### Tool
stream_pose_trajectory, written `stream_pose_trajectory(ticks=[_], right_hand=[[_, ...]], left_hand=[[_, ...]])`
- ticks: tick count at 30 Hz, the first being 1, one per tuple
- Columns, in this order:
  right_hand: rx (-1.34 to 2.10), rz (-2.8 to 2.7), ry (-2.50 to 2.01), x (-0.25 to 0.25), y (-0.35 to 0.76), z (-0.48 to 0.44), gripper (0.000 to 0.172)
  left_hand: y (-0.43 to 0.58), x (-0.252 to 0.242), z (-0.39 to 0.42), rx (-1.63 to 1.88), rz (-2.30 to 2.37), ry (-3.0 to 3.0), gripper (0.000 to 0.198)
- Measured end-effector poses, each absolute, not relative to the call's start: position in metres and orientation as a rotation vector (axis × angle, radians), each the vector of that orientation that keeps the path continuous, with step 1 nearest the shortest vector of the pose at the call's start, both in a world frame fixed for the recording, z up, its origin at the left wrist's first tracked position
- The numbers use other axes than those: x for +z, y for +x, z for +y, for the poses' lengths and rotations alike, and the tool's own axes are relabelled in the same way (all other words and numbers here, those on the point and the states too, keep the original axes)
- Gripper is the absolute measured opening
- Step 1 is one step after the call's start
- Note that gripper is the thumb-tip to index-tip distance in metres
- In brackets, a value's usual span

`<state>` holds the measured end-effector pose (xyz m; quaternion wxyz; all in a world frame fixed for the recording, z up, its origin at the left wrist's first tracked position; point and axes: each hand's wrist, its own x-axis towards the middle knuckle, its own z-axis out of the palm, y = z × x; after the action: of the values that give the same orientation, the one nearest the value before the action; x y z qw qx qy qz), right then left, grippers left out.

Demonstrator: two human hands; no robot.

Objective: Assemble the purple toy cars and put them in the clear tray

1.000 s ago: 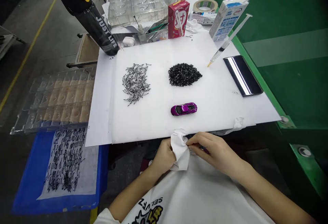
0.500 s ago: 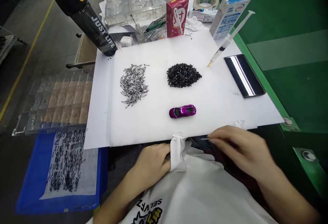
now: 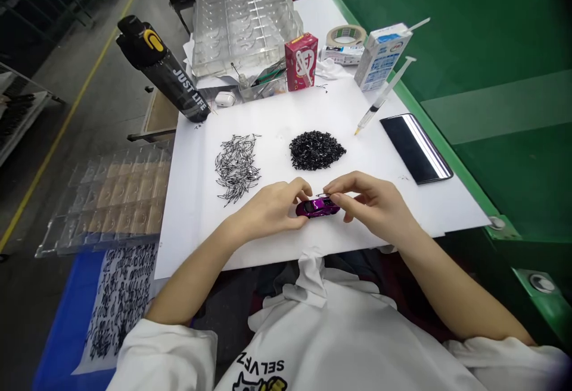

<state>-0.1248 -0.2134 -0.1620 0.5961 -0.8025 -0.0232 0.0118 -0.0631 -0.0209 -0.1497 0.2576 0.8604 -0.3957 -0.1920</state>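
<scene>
Far left, a clear plastic blister tray [image 3: 111, 197] with tan backing sits beside the white plastic work sheet [image 3: 192, 200]. Below it, a blue tray [image 3: 67, 343] holds a white paper [image 3: 120, 301] covered in thin dark slivers. Behind the sheet's left end stands a black "JUST LIFE" bottle [image 3: 163, 69], tilted. On the sheet, a loose spread of thin dark slivers [image 3: 236, 167] lies left of a dense black heap of small pieces [image 3: 317, 150].

Left hand [image 3: 268, 207]: fingers [image 3: 304, 189] curled and closed down onto the left end of the purple toy car [image 3: 317, 207], touching it. The car lies on the sheet between both hands, just below the black heap. Right hand [image 3: 373, 203]: thumb and fingers pinched close at the car's right end; cannot tell if gripping the car or a tiny sliver just above it.

Top middle to right: clear compartment tray [image 3: 243, 24], red box [image 3: 301, 61], masking tape roll [image 3: 346, 36], white carton [image 3: 379, 57], thin syringe [image 3: 378, 102], black phone [image 3: 415, 148].
</scene>
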Motion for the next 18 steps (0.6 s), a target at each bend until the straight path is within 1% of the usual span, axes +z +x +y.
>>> stream_pose_trajectory(ticks=[4, 8, 11, 13, 18], right_hand=[[0.091, -0.028, -1.841, -0.173, -0.122, -0.212, 0.015], [0.064, 0.008, -1.862, -0.176, -0.121, -0.209, 0.015], [0.084, 0.011, -1.856, -0.175, -0.121, -0.208, 0.015], [0.086, -0.002, -1.862, -0.175, -0.121, -0.209, 0.015], [0.039, -0.06, -1.872, -0.176, -0.123, -0.21, 0.013]], left_hand=[[-0.063, -0.153, -0.011, -0.532, -0.909, 2.218, 0.03], [-0.067, -0.158, -0.013, -0.366, -0.875, 2.126, 0.026], [-0.072, -0.16, -0.02, -0.145, -0.835, 1.982, 0.013], [-0.075, -0.162, -0.024, -0.06, -0.826, 1.923, 0.006], [-0.08, -0.163, -0.027, -0.006, -0.795, 1.945, 0.008]])
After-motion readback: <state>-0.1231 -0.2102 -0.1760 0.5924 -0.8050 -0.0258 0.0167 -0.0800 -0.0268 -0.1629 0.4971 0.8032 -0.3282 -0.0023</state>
